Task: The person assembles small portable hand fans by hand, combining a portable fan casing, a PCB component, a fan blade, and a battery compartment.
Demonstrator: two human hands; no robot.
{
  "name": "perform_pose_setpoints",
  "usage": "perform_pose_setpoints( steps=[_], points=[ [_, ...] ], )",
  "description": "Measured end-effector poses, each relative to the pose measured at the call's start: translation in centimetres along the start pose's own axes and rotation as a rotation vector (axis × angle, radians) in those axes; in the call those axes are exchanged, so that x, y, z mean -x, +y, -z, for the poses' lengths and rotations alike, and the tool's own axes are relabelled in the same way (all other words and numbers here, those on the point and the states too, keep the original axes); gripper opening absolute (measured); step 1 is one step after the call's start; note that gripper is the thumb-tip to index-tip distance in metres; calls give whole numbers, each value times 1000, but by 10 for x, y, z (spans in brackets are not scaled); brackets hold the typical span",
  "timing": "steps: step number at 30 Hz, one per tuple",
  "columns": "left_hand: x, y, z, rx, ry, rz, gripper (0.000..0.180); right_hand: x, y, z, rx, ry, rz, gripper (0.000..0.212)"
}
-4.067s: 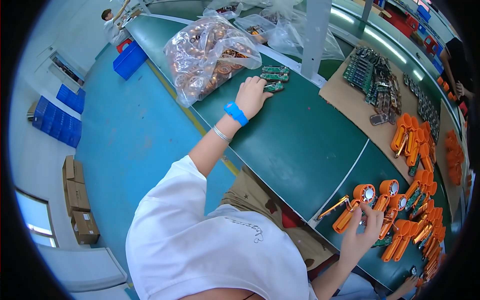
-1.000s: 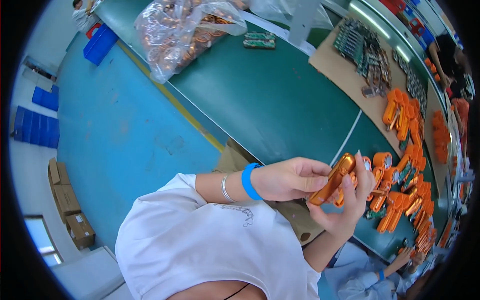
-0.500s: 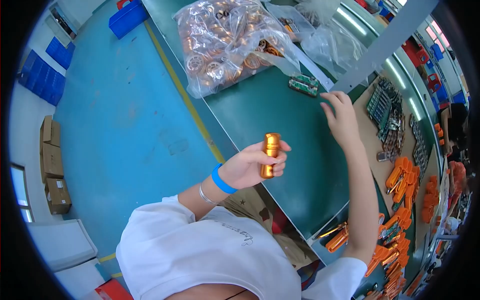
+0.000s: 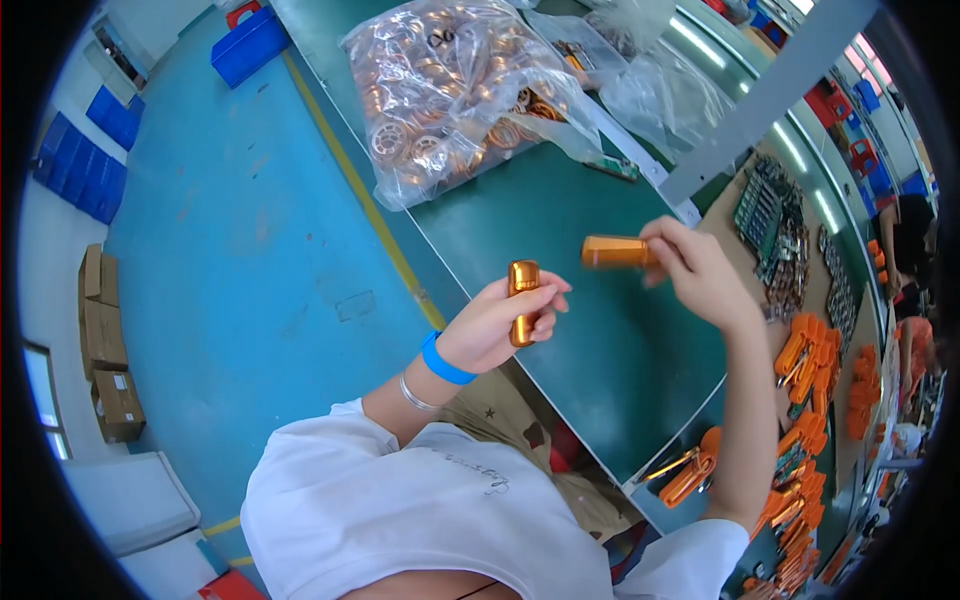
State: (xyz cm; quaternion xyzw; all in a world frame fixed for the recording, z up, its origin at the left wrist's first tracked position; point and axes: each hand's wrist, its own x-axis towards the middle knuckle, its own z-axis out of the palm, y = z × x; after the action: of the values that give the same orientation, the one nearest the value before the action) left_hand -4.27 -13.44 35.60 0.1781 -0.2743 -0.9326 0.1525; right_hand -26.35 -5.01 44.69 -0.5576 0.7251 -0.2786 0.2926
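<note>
Gripping mid-frame: left hand (image 4: 487, 332) clamped around gold casing (image 4: 523, 277); right hand (image 4: 700, 275), further right, clamped on blurred orange piece (image 4: 615, 251).

Orange casing (image 4: 523, 278) — glossy, smooth, metallic-looking

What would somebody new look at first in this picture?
Probably the shiny orange piece in the left hand and the blurred orange piece in the right hand, both near the middle. Next might come the big clear bag of coppery round parts up top, and the orange parts heaped on the right.
</note>
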Motion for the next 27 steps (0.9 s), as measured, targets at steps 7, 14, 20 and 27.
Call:
perform_pose_setpoints(
  steps=[7, 14, 20, 27],
  points=[
    [6, -27, -44, 87, -478, 408, 37, 75, -35, 21, -92, -306, -65, 18],
    [26, -49, -63, 84, -483, 484, 37, 114, -27, 13, -130, -205, -68, 16],
    [29, -56, -69, 42, -469, 483, 35, 130, -18, 7, -128, -72, 75, 16],
    [28, -57, -71, 73, -462, 501, 32, 132, -17, 6, -144, -43, 93, 17]
  ],
)
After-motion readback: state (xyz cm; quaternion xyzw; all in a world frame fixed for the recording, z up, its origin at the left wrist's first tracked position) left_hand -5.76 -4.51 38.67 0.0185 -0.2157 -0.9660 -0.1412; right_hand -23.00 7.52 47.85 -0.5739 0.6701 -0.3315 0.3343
